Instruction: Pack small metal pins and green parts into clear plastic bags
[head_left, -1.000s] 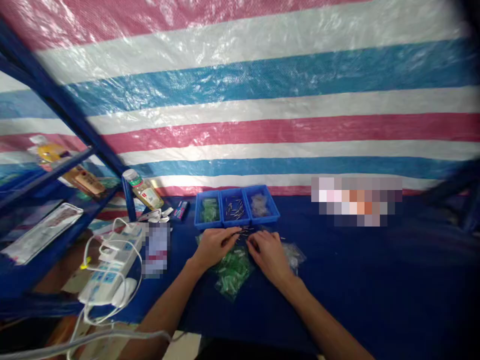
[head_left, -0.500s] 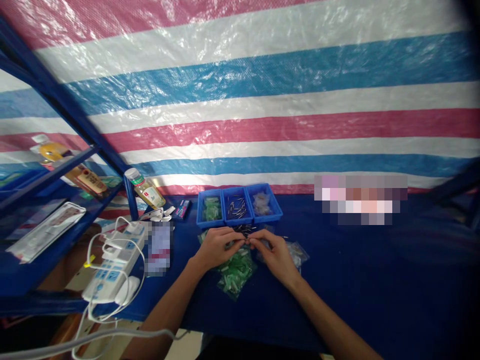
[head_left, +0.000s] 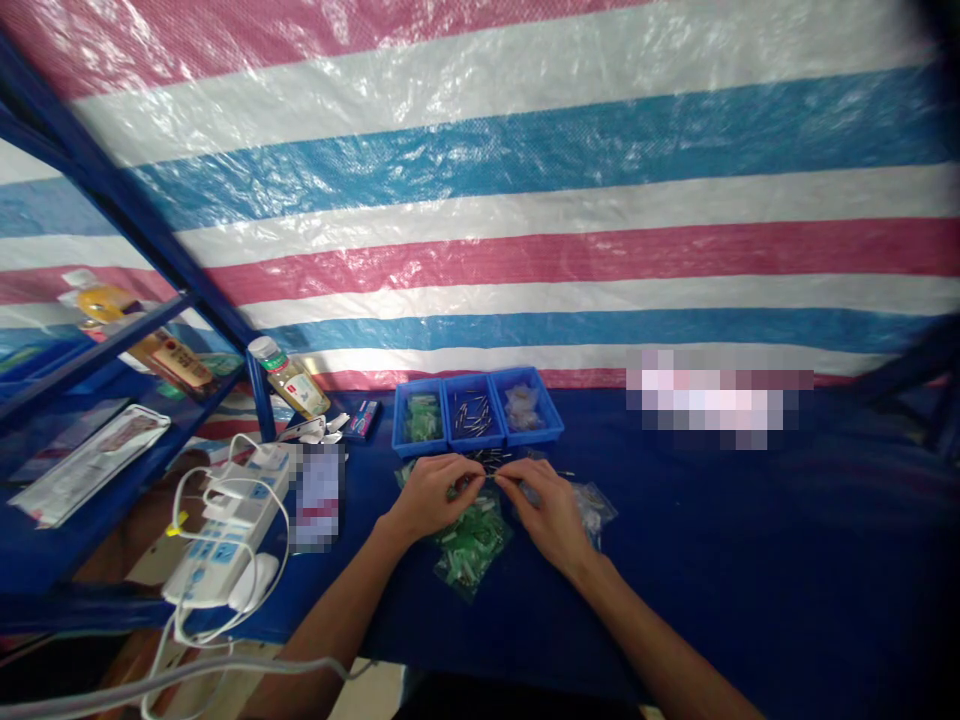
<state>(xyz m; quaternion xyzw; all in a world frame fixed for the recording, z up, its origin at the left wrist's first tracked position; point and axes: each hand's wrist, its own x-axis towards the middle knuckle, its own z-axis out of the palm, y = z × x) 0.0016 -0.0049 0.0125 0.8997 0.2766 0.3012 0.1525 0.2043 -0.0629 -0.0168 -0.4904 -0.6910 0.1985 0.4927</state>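
Left hand (head_left: 439, 497), bare: narrow grip, thumb and fingertips pinched on one slim piece (head_left: 490, 477), too small for us to identify. Right hand (head_left: 551, 503), bare: grip likewise narrow, fingertips closed on the piece's other end; the piece sits between the two hands, just in front of the trays. Directly behind the fingertips, we count a loose heap of dark pins (head_left: 495, 456). Below the hands, one clear bag of green pieces (head_left: 471, 548), flat on the bench (head_left: 712, 570); beside the right wrist, one clear bag of pale pieces (head_left: 595, 505), partly hidden. Beyond the heap, three blue trays (head_left: 421, 449) side by side: green sleeves (head_left: 424, 417) in the left, dark metal pins (head_left: 472, 414) in the middle, whitish bits (head_left: 523, 409) in the right. Farther left, we list a small box (head_left: 364, 420), a capped bottle (head_left: 298, 388) leaning, and a white power strip (head_left: 214, 560) with looped white cables (head_left: 283, 540). At the far left, a shelf with bottles (head_left: 180, 362) and a flat packet (head_left: 94, 465). Behind everything, a striped plastic sheet (head_left: 525, 260).
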